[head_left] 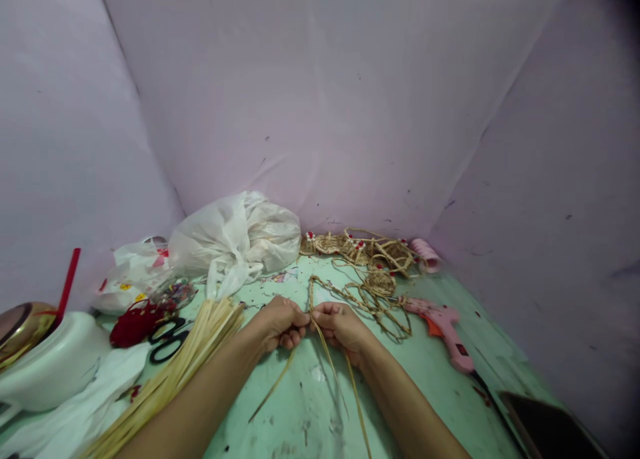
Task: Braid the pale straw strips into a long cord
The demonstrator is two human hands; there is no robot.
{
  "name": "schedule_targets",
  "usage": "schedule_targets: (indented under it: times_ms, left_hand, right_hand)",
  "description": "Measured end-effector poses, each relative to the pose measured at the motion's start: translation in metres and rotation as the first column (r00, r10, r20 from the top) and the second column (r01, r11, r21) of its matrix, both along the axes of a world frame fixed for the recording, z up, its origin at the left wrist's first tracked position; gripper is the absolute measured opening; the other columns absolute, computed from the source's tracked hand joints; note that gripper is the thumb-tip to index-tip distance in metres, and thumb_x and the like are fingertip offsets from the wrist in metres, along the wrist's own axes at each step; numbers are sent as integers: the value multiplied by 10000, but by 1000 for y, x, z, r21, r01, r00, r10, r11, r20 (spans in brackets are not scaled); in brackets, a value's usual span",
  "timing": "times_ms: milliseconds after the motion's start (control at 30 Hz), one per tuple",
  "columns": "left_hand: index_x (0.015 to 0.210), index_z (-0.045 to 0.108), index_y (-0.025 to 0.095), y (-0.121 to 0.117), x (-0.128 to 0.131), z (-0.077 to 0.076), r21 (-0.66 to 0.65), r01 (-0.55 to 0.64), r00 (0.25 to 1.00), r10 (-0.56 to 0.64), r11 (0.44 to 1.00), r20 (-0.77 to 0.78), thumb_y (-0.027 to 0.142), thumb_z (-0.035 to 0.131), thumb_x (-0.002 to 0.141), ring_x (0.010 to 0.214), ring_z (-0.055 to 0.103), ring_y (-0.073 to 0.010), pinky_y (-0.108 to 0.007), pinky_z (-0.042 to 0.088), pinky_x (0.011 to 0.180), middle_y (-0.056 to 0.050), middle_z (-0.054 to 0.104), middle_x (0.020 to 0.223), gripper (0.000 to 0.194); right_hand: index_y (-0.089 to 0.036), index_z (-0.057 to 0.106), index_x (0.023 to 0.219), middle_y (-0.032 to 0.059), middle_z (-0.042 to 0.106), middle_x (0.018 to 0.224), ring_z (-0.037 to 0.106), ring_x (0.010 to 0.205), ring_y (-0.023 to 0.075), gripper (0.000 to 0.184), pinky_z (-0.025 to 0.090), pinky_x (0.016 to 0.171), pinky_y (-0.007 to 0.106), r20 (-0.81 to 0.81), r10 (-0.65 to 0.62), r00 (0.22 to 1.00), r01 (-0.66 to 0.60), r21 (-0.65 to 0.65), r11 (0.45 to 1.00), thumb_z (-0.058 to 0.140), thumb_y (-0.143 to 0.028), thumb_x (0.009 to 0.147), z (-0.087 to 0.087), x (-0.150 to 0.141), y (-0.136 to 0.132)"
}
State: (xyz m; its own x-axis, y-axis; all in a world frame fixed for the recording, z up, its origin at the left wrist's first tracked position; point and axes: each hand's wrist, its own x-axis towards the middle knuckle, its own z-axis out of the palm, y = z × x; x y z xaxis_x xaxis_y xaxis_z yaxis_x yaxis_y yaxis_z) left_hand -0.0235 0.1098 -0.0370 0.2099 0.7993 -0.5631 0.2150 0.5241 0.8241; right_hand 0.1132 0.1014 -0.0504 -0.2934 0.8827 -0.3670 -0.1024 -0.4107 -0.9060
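Note:
My left hand (285, 322) and my right hand (337, 326) meet over the middle of the table, fingers pinched together. Between them they grip the end of a braided straw cord (313, 292). From there the cord bends at the top and runs right to a loose coil (373, 306). Loose straw strands (333, 366) hang below the fingers: one slants down left from my left hand, the others trail down near my right hand. The fingertips partly hide the crossing of the strands.
Left are a bundle of straw strips (200, 352), black-handled scissors (169, 339), a red pouch (136, 324) and a white pot (65, 366). A white plastic bag (240, 236) lies at the back. Right are a pink glue gun (443, 326), woven straw pieces (380, 252) and a pink spool (425, 254).

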Motion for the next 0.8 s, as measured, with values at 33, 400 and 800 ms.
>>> schedule_targets:
  times_ms: [33, 400, 800]
  left_hand:
    - [537, 512, 116, 0, 1, 0, 25, 1, 999, 0, 1000, -39, 126, 489, 627, 276, 383, -67, -163, 244, 261, 22, 460, 377, 93]
    - [483, 481, 137, -2, 5, 5, 134, 49, 976, -19, 990, -216, 122, 476, 549, 270, 338, -71, -186, 218, 291, 35, 403, 339, 67]
    - [442, 427, 157, -1, 6, -4, 187, 1, 986, 29, 982, -161, 134, 488, 539, 274, 197, -37, -201, 107, 325, 76, 282, 307, 117]
  right_hand:
    - [-142, 487, 552, -68, 406, 389, 209, 337, 16, 166, 84, 362, 194, -10, 2, 1000, -2, -7, 1000, 605, -257, 576, 1, 0, 0]
    - [-133, 542, 549, -63, 412, 385, 248, 357, 32, 187, 139, 396, 205, 78, -26, 997, 25, 15, 1000, 631, -296, 558, -2, -1, -1]
    - [-137, 607, 564, 12, 599, 561, 483, 540, 109, 75, 330, 511, 208, 436, -94, 895, -111, 421, 900, 538, -133, 592, -15, 1, 3]
